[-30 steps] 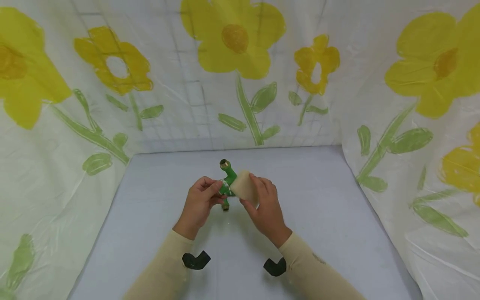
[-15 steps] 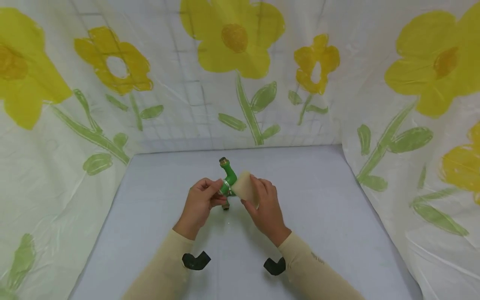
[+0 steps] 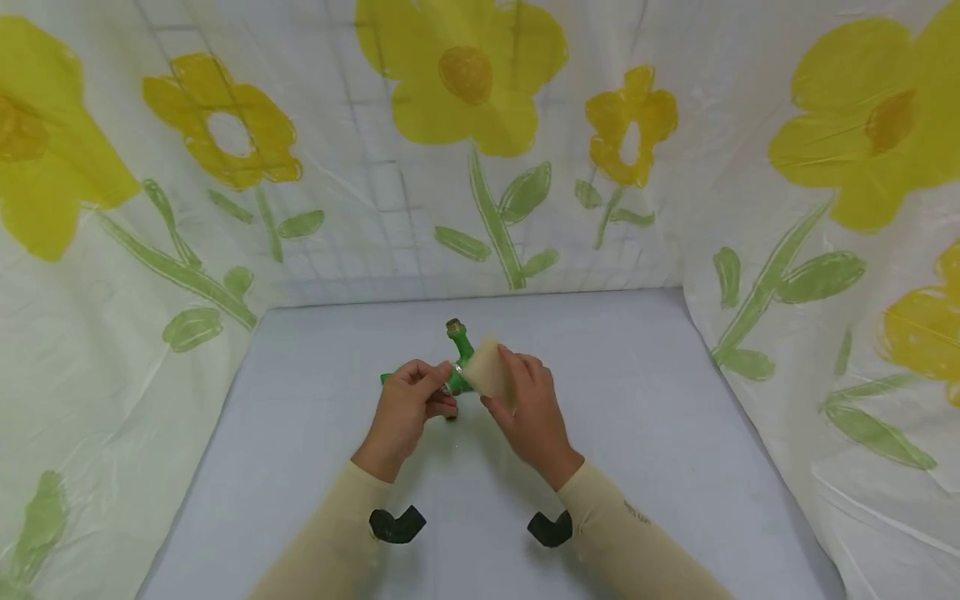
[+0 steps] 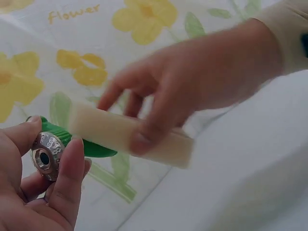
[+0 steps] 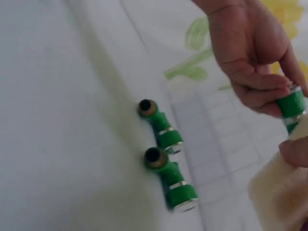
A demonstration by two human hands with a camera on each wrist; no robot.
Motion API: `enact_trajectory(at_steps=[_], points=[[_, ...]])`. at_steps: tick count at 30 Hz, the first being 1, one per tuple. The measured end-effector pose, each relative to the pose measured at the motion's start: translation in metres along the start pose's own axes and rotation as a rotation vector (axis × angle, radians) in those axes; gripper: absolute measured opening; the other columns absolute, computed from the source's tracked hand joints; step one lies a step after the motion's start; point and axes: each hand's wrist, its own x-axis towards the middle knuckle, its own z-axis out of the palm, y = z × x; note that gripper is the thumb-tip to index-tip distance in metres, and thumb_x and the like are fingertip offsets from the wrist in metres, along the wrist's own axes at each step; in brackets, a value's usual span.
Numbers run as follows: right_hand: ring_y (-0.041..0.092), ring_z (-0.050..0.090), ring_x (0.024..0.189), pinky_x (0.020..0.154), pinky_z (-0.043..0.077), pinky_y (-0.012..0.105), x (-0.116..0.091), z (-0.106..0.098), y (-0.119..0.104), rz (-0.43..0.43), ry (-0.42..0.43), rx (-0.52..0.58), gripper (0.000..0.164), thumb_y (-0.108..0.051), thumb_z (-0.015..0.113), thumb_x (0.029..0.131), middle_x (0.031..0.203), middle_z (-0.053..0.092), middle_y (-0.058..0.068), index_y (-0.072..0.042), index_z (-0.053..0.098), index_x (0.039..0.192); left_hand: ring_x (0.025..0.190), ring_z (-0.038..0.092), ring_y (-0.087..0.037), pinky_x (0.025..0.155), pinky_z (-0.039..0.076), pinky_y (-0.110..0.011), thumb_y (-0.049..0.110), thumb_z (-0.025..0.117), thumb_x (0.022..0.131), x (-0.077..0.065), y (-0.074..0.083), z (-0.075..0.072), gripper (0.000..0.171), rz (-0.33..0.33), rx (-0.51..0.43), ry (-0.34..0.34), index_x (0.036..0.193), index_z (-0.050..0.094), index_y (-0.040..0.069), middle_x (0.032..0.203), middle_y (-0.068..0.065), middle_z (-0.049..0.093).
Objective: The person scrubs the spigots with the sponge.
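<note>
A: Pose of the left hand?
B: Forearm angles in from the near edge of the bench. Thumb and fingers are curled, pinching a green fitting by its metal ring.
A: Position of the fitting?
B: Between the hands, over the bench's far half, about midway between the side edges.
A: Right hand?
B: Mirrored; forearm slants inward from the near right corner. It grips a cream block, thumb on one side, fingers on the other.
A: Contact between block and fitting?
B: The block overlaps the fitting's right side in the head view; cannot tell whether they touch.
A: Other green parts?
B: Right wrist view, blurred: two green elbows side by side, seen against the far edge. Cannot tell if they join the held fitting.
A: Background?
B: Flower-painted curtain past the far edge.
</note>
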Motion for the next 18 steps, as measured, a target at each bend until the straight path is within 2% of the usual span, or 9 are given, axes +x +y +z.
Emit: enact_trajectory(at_steps=[3,6,11,14,18], points=[[0.037,0.053,0.121,0.09,0.057,0.053,-0.005,0.003,0.003,0.035,-0.033,-0.01,0.08,-0.014,0.09,0.094,0.139,0.055,0.02,-0.003,0.046,0.161,0.07,0.071,-0.023,0.067,0.066,-0.034,0.025,0.081,0.103,0.002,0.0,-0.002,0.033,0.004,-0.023,0.019,0.092,0.062,0.001,0.086,-0.018,0.071],[0.038,0.052,0.125,0.094,0.056,0.055,-0.002,0.003,0.005,0.028,0.001,0.021,0.079,-0.014,0.088,0.096,0.141,0.053,0.02,-0.003,0.045,0.161,0.072,0.072,-0.023,0.069,0.066,-0.036,0.023,0.08,0.104,0.001,-0.002,0.003,0.031,-0.011,-0.02,-0.022,0.092,0.062,0.001,0.09,-0.019,0.073],[0.04,0.05,0.128,0.097,0.055,0.058,0.011,-0.003,0.001,-0.036,0.073,0.066,0.079,-0.015,0.085,0.099,0.143,0.051,0.021,-0.004,0.042,0.164,0.073,0.073,-0.024,0.072,0.067,-0.04,0.022,0.081,0.103,-0.003,-0.004,0.014,0.026,-0.039,0.032,-0.078,0.097,0.066,0.001,0.093,-0.018,0.074],[0.042,0.051,0.127,0.094,0.055,0.059,0.013,-0.005,0.0,-0.033,0.066,0.066,0.079,-0.015,0.087,0.097,0.142,0.052,0.023,-0.004,0.044,0.163,0.074,0.072,-0.024,0.071,0.067,-0.038,0.021,0.079,0.104,-0.003,0.0,0.013,0.027,-0.026,0.019,-0.053,0.096,0.065,0.0,0.095,-0.017,0.071],[0.04,0.053,0.124,0.092,0.056,0.057,0.003,-0.001,0.004,0.036,-0.005,0.016,0.081,-0.015,0.091,0.093,0.139,0.055,0.022,-0.002,0.048,0.16,0.074,0.07,-0.022,0.066,0.064,-0.032,0.024,0.079,0.104,0.0,0.005,0.006,0.029,0.012,-0.015,0.022,0.095,0.063,0.002,0.102,-0.015,0.067]])
